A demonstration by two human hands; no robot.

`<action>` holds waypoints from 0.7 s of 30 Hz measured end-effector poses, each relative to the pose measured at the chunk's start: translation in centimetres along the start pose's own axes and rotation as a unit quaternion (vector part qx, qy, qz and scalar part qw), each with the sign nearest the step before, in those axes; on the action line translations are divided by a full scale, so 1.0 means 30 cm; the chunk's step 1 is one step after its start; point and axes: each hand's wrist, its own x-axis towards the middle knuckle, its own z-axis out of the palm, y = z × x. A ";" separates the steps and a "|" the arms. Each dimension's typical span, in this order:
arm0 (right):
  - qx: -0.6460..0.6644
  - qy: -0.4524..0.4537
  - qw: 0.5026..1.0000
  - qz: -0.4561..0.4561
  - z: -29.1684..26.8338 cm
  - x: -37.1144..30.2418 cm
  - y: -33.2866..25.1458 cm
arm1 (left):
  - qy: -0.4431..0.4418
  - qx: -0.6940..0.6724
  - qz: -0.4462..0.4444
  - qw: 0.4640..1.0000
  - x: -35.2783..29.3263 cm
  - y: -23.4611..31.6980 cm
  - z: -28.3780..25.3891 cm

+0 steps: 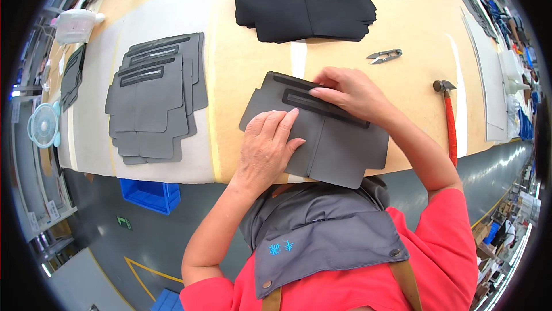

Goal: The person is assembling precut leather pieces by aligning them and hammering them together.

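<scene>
In front of me, at the table's near edge, lies a grey cut panel [342, 150] with notched corners, a centre seam and a black-framed slot. My left hand [264, 147] rests flat on its left part, fingers just below the slot and thumb apart. Over the upper edge curls my right hand [356, 95], its thumb pressed at the slot's black border and its fingers bent behind; it pinches the panel there. The fingertips of the right hand are partly hidden. Similar grey panels [149, 104] lie overlapped in a pile to the left.
Beyond the panel sits a stack of black pieces [287, 12]. Thread snips [386, 56] and a red-handled hammer [449, 118] lie to the right. At the left are a white plastic container [76, 26] and a small fan [43, 125]. A blue crate [150, 196] stands below the table edge.
</scene>
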 end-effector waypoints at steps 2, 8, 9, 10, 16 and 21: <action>-0.010 0.039 0.998 -0.053 0.041 0.049 -0.023 | -0.012 -0.010 -0.019 1.000 0.014 0.005 -0.005; -0.052 0.049 0.989 -0.127 0.091 0.094 -0.014 | -0.005 0.068 -0.028 0.997 0.054 -0.049 -0.018; -0.059 0.056 0.987 -0.141 0.095 0.094 -0.014 | -0.016 0.085 -0.031 0.996 0.049 -0.058 -0.017; -0.058 0.053 0.987 -0.139 0.101 0.093 -0.017 | -0.027 0.101 -0.034 0.994 0.044 -0.064 -0.014; -0.042 0.085 0.980 -0.174 0.136 0.103 -0.012 | -0.025 0.103 -0.035 0.994 0.044 -0.071 -0.007; -0.038 0.113 0.966 -0.231 0.160 0.113 0.004 | -0.026 0.093 -0.049 0.994 0.040 -0.073 -0.004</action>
